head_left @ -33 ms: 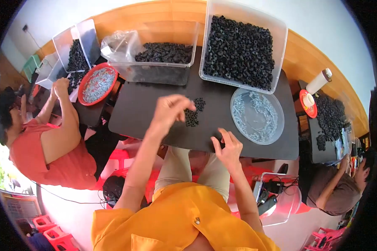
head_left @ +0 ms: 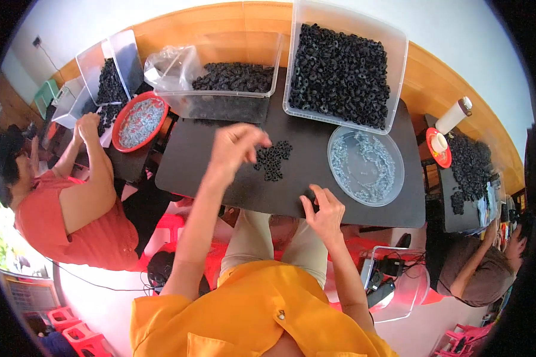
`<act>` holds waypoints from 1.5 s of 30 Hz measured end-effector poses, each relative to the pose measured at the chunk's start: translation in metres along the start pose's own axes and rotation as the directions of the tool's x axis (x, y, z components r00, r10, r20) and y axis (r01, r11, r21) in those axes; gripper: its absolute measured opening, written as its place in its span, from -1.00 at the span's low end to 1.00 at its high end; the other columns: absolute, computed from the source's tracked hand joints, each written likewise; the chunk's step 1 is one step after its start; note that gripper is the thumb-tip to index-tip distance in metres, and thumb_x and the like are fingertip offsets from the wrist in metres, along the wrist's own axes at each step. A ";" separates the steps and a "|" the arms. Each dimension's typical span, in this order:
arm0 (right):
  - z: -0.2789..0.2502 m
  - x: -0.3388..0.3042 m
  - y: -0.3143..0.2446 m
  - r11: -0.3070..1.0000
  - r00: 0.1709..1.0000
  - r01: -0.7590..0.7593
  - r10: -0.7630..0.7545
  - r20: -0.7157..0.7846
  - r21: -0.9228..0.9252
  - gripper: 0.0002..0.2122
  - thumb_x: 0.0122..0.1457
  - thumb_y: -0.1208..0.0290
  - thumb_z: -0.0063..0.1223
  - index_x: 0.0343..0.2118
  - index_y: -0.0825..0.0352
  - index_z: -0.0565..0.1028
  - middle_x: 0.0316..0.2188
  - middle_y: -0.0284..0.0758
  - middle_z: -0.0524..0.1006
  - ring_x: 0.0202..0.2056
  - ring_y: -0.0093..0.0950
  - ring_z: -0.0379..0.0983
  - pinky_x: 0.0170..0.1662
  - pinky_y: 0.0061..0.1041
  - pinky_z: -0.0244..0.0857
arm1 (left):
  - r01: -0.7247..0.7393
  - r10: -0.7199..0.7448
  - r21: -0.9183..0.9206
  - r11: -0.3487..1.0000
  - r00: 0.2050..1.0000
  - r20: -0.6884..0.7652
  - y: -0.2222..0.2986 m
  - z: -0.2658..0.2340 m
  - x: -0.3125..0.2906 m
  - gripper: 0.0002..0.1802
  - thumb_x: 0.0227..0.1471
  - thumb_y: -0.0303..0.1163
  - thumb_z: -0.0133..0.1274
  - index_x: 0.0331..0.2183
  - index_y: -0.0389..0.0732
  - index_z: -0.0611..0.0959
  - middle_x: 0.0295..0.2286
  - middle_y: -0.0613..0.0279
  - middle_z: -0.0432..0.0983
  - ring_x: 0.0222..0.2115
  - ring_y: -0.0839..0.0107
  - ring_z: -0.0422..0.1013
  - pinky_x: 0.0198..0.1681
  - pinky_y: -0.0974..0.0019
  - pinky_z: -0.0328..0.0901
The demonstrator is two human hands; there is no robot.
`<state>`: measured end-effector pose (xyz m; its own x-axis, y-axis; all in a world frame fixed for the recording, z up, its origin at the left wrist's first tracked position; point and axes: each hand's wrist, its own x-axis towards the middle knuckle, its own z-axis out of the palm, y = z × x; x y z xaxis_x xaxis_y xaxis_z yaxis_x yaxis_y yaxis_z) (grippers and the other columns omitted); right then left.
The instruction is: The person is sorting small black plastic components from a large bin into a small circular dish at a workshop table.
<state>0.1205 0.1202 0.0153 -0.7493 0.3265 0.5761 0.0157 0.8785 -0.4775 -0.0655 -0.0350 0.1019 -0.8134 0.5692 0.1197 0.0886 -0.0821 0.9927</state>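
Note:
A small loose pile of tiny black ring-like parts (head_left: 273, 160) lies on the dark table (head_left: 190, 160) in front of me. My left hand (head_left: 235, 153) hovers at the pile's left edge, its fingers curled in and thumb near the index; whatever they hold, if anything, is hidden. Close to the table's front edge, my right hand (head_left: 326, 213) is half curled, and a small black part (head_left: 310, 194) shows between its thumb and fingers. Right of the pile sits a round clear tray (head_left: 363, 175) with many small clear-grey pieces spread in a ring.
At the back stand a large clear bin (head_left: 290, 71) full of black parts and a lower clear bin (head_left: 220, 106) with more. A co-worker in a red shirt (head_left: 71, 220) sits at left by a red bowl (head_left: 121, 140). Another person (head_left: 479, 273) works at right beside a black heap (head_left: 469, 166).
My left hand has shifted a little left and away from me, uncovering more of the pile. The right hand keeps its place, with a black part now showing in its fingers.

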 end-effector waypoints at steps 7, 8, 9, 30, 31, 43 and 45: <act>0.002 0.001 -0.001 0.997 0.995 0.082 -0.081 -0.049 0.004 -0.85 -0.08 0.45 0.17 -0.43 0.35 0.47 -0.62 -0.28 0.36 -0.60 -0.32 0.36 -0.55 -0.39 0.25 | -0.116 0.244 0.429 0.896 0.936 -0.256 0.061 -0.054 0.094 -0.67 -0.10 -0.16 0.16 -0.48 -0.28 0.65 -0.61 0.28 0.54 -0.74 0.64 0.27 -0.65 0.55 0.14; 0.002 0.001 -0.001 0.997 0.996 0.079 -0.079 -0.049 0.004 -0.86 -0.08 0.47 0.17 -0.45 0.35 0.47 -0.62 -0.28 0.35 -0.60 -0.31 0.36 -0.55 -0.38 0.25 | -0.059 0.249 0.514 0.856 0.917 -0.310 0.062 -0.053 0.098 -0.63 -0.12 -0.13 0.18 -0.48 -0.29 0.65 -0.64 0.27 0.53 -0.73 0.62 0.30 -0.63 0.55 0.16; 0.002 0.001 0.000 0.997 0.996 0.073 -0.073 -0.051 0.004 -0.86 -0.08 0.47 0.17 -0.45 0.35 0.47 -0.62 -0.28 0.35 -0.60 -0.31 0.36 -0.55 -0.38 0.25 | 0.006 0.259 0.590 0.808 0.895 -0.364 0.062 -0.052 0.100 -0.60 -0.14 -0.09 0.19 -0.48 -0.30 0.65 -0.66 0.27 0.52 -0.71 0.61 0.33 -0.61 0.54 0.18; 0.007 0.000 0.002 0.992 0.994 0.094 -0.098 -0.039 -0.089 -0.90 -0.08 0.47 0.15 -0.57 0.30 0.44 -0.63 -0.34 0.32 -0.58 -0.37 0.35 -0.54 -0.42 0.26 | -0.450 0.409 0.603 0.659 0.887 0.215 -0.042 0.062 0.075 -0.86 -0.08 -0.49 0.07 -0.38 -0.28 0.61 -0.52 0.12 0.50 -0.59 0.32 0.43 -0.52 0.33 0.33; 0.007 0.000 0.003 0.992 0.994 0.094 -0.098 -0.046 -0.090 -0.90 -0.08 0.47 0.14 -0.57 0.30 0.43 -0.63 -0.34 0.31 -0.58 -0.37 0.35 -0.54 -0.41 0.26 | -0.508 0.486 0.645 0.571 0.842 0.234 -0.043 0.074 0.087 -0.87 -0.10 -0.51 0.07 -0.40 -0.28 0.62 -0.52 0.07 0.48 -0.56 0.21 0.43 -0.45 0.28 0.33; 0.008 0.001 0.000 0.994 0.994 0.075 -0.081 -0.079 -0.077 -0.87 -0.06 0.46 0.14 -0.61 0.30 0.41 -0.65 -0.33 0.31 -0.59 -0.38 0.34 -0.55 -0.44 0.24 | -0.525 0.403 0.778 0.344 0.831 0.382 -0.057 0.120 0.148 -0.82 -0.24 -0.56 0.13 -0.44 -0.29 0.55 -0.42 0.05 0.37 -0.31 0.07 0.38 -0.28 0.11 0.29; 0.004 -0.001 0.002 0.995 0.994 0.072 -0.076 -0.073 -0.064 -0.89 -0.06 0.47 0.14 -0.59 0.31 0.43 -0.65 -0.33 0.33 -0.59 -0.37 0.35 -0.55 -0.44 0.24 | -0.533 0.418 0.755 0.381 0.828 0.373 -0.055 0.121 0.144 -0.81 -0.25 -0.57 0.13 -0.44 -0.29 0.53 -0.44 0.04 0.37 -0.33 0.06 0.38 -0.29 0.11 0.28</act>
<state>0.1189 0.1206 0.0112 -0.6983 0.2830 0.6575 0.0047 0.9203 -0.3912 -0.1181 0.1503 0.0661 -0.4221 0.7427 0.5198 0.9015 0.2834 0.3271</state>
